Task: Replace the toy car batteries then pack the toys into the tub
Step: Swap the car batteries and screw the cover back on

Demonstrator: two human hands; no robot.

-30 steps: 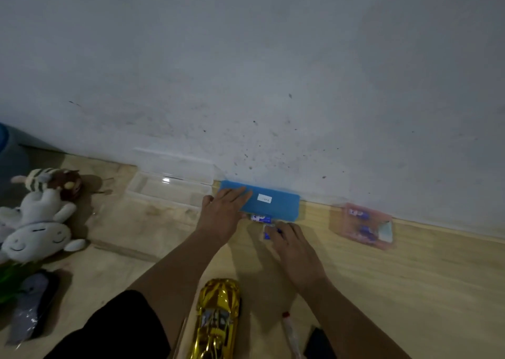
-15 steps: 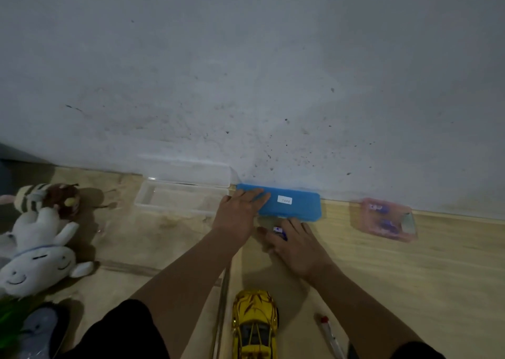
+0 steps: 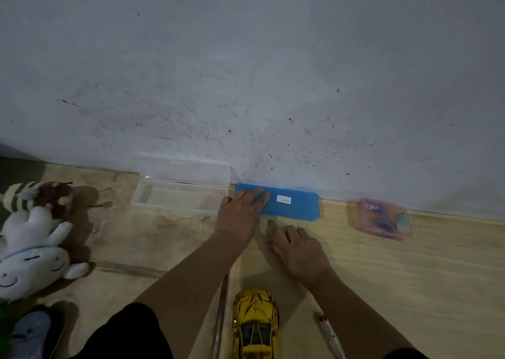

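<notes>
My left hand (image 3: 239, 216) lies flat with straight fingers on the left end of a blue box (image 3: 293, 202) at the foot of the wall. Just below the box, my right hand (image 3: 297, 249) rests on the wooden floor with its fingers curled under. The small blue battery seen there earlier is hidden under those fingers. A yellow toy car (image 3: 255, 323) stands between my forearms, nose toward the wall. A clear plastic tub (image 3: 179, 198) lies open, left of the blue box.
A pink case (image 3: 381, 219) with blue batteries lies to the right by the wall. A white plush (image 3: 31, 252) and a striped plush (image 3: 38, 197) lie at the left, a grey-blue toy (image 3: 32, 334) below them. A thin red-tipped tool (image 3: 330, 334) lies right of the car.
My right hand has closed over the battery by the blue box and drawn back toward me. My head has turned left, so everything has shifted right. The left hand stays on the box.
</notes>
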